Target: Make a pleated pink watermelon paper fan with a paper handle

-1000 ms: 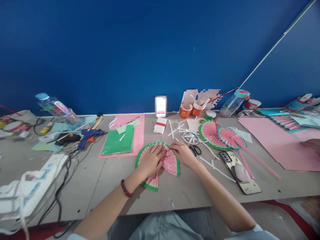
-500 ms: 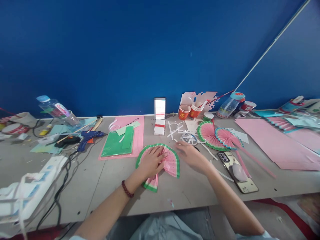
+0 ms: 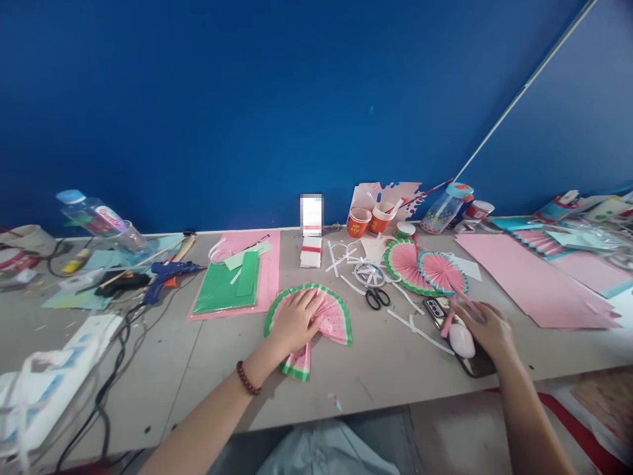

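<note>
My left hand (image 3: 295, 322) lies with fingers spread on a pleated paper watermelon fan (image 3: 335, 318), pink with dark specks and a green rim. The fan is partly opened, and my palm covers its middle. Over on the right, my right hand (image 3: 487, 328) has its fingers closed around the pink handle strips of a round pleated fan with a blue edge (image 3: 442, 272). A green-rimmed pink fan (image 3: 405, 264) lies beside it, overlapping. Under my right hand are a phone (image 3: 477, 361) and a white computer mouse (image 3: 461, 340).
Black scissors (image 3: 378, 299) and white paper strips (image 3: 414, 326) lie between my hands. Green paper (image 3: 222, 290) and a blue glue gun (image 3: 168, 277) are left; a white power strip (image 3: 64, 376) with cables is nearer. Paper cups (image 3: 359, 223) stand behind. Pink sheets (image 3: 524, 284) lie right.
My right hand has moved right, from over the scissors to the blue-edged fan's handle, and the scissors now show. The handle strips have shifted. My left hand stays on the watermelon fan.
</note>
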Demonstrator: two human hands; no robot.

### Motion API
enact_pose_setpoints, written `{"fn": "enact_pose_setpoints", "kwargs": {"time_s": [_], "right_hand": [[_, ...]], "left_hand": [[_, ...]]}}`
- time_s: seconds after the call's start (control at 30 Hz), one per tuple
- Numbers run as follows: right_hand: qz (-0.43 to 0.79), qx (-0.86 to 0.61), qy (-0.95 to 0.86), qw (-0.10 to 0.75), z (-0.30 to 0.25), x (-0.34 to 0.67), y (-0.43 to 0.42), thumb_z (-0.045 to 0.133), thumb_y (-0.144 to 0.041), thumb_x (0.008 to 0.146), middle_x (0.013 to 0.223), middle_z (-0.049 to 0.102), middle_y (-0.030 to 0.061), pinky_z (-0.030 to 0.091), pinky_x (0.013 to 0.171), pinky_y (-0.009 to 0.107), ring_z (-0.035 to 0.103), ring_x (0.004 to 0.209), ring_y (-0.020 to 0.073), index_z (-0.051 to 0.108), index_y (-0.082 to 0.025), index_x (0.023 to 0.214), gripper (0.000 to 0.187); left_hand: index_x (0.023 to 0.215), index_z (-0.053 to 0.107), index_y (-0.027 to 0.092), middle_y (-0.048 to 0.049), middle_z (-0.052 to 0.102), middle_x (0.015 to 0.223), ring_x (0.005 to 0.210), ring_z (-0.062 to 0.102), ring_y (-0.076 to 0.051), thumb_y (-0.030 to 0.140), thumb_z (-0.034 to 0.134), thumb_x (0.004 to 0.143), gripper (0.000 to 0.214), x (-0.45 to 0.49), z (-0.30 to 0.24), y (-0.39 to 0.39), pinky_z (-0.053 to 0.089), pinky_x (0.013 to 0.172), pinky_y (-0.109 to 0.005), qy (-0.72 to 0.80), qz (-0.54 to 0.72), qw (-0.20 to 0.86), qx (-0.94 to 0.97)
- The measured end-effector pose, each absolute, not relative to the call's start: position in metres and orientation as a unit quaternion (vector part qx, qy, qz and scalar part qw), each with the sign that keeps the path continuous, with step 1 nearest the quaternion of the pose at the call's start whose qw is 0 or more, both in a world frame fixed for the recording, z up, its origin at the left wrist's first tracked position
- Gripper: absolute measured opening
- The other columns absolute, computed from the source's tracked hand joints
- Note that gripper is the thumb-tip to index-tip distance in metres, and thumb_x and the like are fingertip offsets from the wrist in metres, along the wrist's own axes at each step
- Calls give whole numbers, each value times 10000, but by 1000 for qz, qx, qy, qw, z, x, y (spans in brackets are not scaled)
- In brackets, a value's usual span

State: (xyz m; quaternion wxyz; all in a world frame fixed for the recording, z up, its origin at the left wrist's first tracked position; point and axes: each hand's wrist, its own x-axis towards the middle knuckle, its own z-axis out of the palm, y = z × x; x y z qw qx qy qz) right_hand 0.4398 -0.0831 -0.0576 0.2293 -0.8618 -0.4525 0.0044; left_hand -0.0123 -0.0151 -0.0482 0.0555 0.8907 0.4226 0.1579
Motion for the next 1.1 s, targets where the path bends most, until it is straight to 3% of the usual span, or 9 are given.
{"fn": "enact_pose_setpoints", "kwargs": {"time_s": [0.17, 0.33, 0.43, 0.53, 0.67, 0.77, 0.9, 1.03, 1.1], "right_hand": [[122, -869, -399, 267, -33, 418, -83, 549, -518, 674, 910, 708, 152, 453, 749, 390, 631, 895, 315, 674, -224, 838, 359], [40, -876, -361, 318, -2, 399, -81, 539, -415, 705, 732, 695, 96, 428, 650, 363, 616, 712, 271, 684, -231, 811, 257], [-14, -833, -420, 360, 23, 369, -76, 537, -365, 751, 863, 708, 74, 439, 690, 319, 623, 748, 224, 688, -227, 918, 264], [-53, -751, -525, 397, 46, 324, -66, 534, -326, 789, 824, 706, 49, 455, 699, 290, 631, 727, 195, 683, -212, 925, 232], [-101, -571, -714, 392, 51, 253, -51, 475, -235, 879, 856, 724, 49, 466, 791, 306, 652, 810, 192, 692, -220, 907, 219], [-40, -501, -800, 328, 41, 210, -42, 463, -187, 903, 867, 732, 51, 463, 754, 302, 663, 804, 187, 702, -226, 932, 243], [140, -514, -817, 221, 32, 183, -26, 603, -343, 836, 867, 737, 52, 463, 655, 291, 671, 760, 208, 697, -229, 1008, 227], [324, -513, -736, 300, 28, 181, -3, 528, -465, 870, 791, 717, 47, 458, 628, 281, 645, 679, 180, 691, -183, 903, 328], [413, -498, -673, 359, 22, 182, 4, 577, -491, 833, 789, 706, 40, 448, 597, 266, 623, 657, 163, 677, -172, 893, 339]], "left_hand": [[1351, 470, 197, -90, 504, 1402, 1295, 434, -257, 295, 469, 901, 461, -14, -47, -14, 354, 1070, -462, 420, 162, 54, 892], [1311, 507, 181, -102, 518, 1385, 1281, 451, -273, 321, 480, 903, 432, -15, -45, -13, 374, 1055, -478, 421, 165, 79, 889], [1311, 502, 173, -109, 517, 1381, 1283, 451, -270, 329, 497, 890, 449, -16, -38, -13, 368, 1064, -480, 427, 207, 129, 871], [1279, 530, 195, -96, 538, 1356, 1272, 468, -236, 371, 481, 900, 421, -18, -26, -11, 352, 1089, -445, 434, 302, 259, 808], [1295, 536, 195, -128, 578, 1316, 1216, 536, -272, 616, 459, 857, 613, -25, -13, -6, 401, 1049, -434, 321, 408, 591, 618], [1204, 614, 181, -133, 641, 1225, 1183, 561, -311, 677, 625, 705, 704, -31, -9, -2, 440, 1005, -439, 290, 496, 694, 433], [1043, 693, 216, -50, 730, 994, 1105, 617, -267, 396, 768, 689, 403, -37, -7, 2, 465, 978, -391, 347, 563, 677, 322], [945, 717, 186, -45, 743, 934, 1025, 655, -255, 297, 810, 624, 352, -41, -3, 0, 491, 936, -363, 357, 561, 681, 308], [880, 726, 169, -55, 749, 890, 968, 675, -262, 262, 826, 590, 320, -42, 0, -2, 505, 909, -370, 367, 538, 696, 302]]}}
